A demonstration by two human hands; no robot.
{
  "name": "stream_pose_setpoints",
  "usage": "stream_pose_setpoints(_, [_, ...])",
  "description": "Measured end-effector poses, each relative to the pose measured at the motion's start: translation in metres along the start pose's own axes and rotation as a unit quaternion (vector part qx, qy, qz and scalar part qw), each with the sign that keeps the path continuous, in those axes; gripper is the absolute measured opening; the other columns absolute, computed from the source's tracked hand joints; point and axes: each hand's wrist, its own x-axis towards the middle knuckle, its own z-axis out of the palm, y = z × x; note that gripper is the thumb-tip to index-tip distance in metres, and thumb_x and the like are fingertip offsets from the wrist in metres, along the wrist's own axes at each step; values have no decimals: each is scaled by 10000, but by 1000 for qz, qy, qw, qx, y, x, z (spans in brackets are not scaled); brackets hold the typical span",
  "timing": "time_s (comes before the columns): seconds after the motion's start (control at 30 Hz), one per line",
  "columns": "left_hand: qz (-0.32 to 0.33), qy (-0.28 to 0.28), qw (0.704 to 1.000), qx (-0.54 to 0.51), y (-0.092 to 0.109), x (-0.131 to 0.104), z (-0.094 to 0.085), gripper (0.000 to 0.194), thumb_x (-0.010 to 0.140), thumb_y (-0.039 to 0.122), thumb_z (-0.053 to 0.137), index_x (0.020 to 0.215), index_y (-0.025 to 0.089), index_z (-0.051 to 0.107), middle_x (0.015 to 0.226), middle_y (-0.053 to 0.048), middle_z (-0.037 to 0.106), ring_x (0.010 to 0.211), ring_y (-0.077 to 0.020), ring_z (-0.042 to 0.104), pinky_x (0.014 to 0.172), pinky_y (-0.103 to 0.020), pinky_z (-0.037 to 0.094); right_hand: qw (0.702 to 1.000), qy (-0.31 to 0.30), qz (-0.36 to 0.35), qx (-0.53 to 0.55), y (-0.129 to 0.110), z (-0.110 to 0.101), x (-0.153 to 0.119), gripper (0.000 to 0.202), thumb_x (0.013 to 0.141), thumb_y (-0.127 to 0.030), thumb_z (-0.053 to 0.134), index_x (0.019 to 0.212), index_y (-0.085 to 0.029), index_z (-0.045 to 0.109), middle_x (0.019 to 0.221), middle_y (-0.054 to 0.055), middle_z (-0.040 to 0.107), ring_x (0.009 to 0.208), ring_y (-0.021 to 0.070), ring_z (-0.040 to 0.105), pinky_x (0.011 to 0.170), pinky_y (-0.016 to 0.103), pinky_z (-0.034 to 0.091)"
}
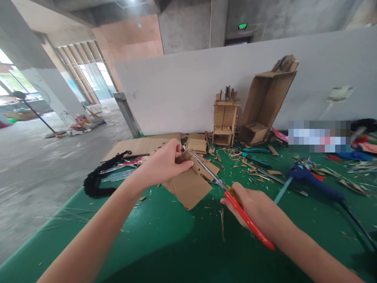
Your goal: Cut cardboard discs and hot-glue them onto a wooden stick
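My left hand [172,161] pinches a small piece of brown cardboard [186,156] near the middle of the view. My right hand [250,200] is closed round the red handles of a pair of scissors [215,179]. The blades point up and to the left, and their tips reach the cardboard beside my left fingers. How far the blades are apart cannot be made out. Below my left hand, a larger flat cardboard piece [191,188] lies on the green table [165,236].
Cardboard scraps [250,169] litter the table centre. Two cardboard structures [223,118] [262,102] stand by the white partition [176,94]. Right lies a blue glue gun [318,184] with a cord; teal-handled pliers [256,160] lie behind. A black fuzzy strip [96,182] curves at left.
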Motion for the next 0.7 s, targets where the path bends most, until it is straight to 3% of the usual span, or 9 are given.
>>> stream_pose_setpoints(0.33, [3, -21, 1000, 19, -6, 3, -2, 308, 738, 464, 518, 792, 215, 346, 746, -2, 485, 638, -133, 407, 566, -296, 305, 986, -85, 50, 134, 4, -16, -3, 316, 850, -543, 420, 786, -240, 356, 634, -11, 540, 518, 150, 465, 476, 260, 321])
stream_pose_setpoints(0.7, [-6, -6, 999, 45, -2, 1, -1, 307, 742, 465, 515, 799, 221, 339, 761, -3, 495, 648, -145, 447, 574, -303, 315, 981, -63, 67, 170, -3, -16, -2, 305, 835, -515, 453, 781, -228, 363, 587, -16, 526, 477, 131, 437, 449, 254, 298])
